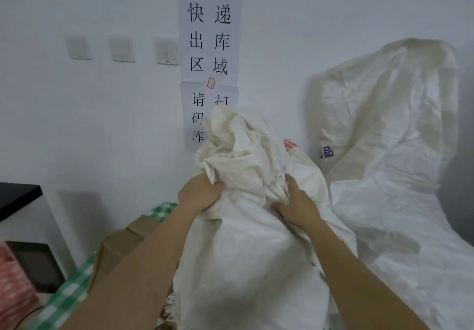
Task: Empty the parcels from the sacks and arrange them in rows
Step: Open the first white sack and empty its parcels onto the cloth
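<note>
I am gripping the bunched neck of a white woven sack (246, 252) with both hands, and the sack is standing full and upright directly in front of me. My left hand (198, 192) is curling its fingers into the crumpled cloth on the left side of the neck, and my right hand (297, 202) is clutching the folds on the right side, so the two hands are sitting close together with the gathered fabric between them. The loose top of the sack is rising above my knuckles in a rumpled cream heap. I cannot tell what is inside, since the cloth is hiding everything.

A second sack (389, 150), larger and slumping, is leaning against the white wall just to the right, touching the one I am holding. To the left, brown cardboard (120, 242) is lying on a green checked cloth (69, 293), which is covering the surface under my left forearm. On the wall behind, a paper sign (209, 37) with large black characters is hanging beside three light switches (121, 47).
</note>
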